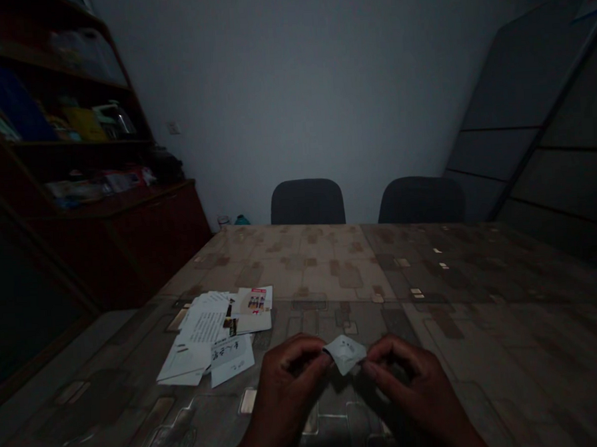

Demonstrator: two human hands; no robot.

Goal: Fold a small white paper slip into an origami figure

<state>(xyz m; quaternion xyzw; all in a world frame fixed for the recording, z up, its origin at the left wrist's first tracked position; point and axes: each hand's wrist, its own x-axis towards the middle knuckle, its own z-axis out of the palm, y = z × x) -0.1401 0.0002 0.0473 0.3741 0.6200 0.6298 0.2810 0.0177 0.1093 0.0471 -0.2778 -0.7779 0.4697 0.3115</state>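
Observation:
A small piece of folded white paper [345, 353] is stretched between my two hands, just above the table. My left hand [296, 377] pinches its left corner between thumb and fingers. At the opposite corner, my right hand [406, 374] grips it in the same kind of pinch. Faint dark marks show on the paper's upper face; its underside is hidden from me. To the left of my hands lies a loose pile of printed paper sheets [204, 328], with a handwritten slip [232, 358] at its near edge and a coloured printed card [255, 300] on its far right.
The table [301, 270] has a patterned cover with a seam across it. Two dark chairs [307, 202] stand at its far side, before a plain wall. A wooden cabinet [148, 225] with loaded shelves is at left; a grey partition [502, 106] is at right. The room is dim.

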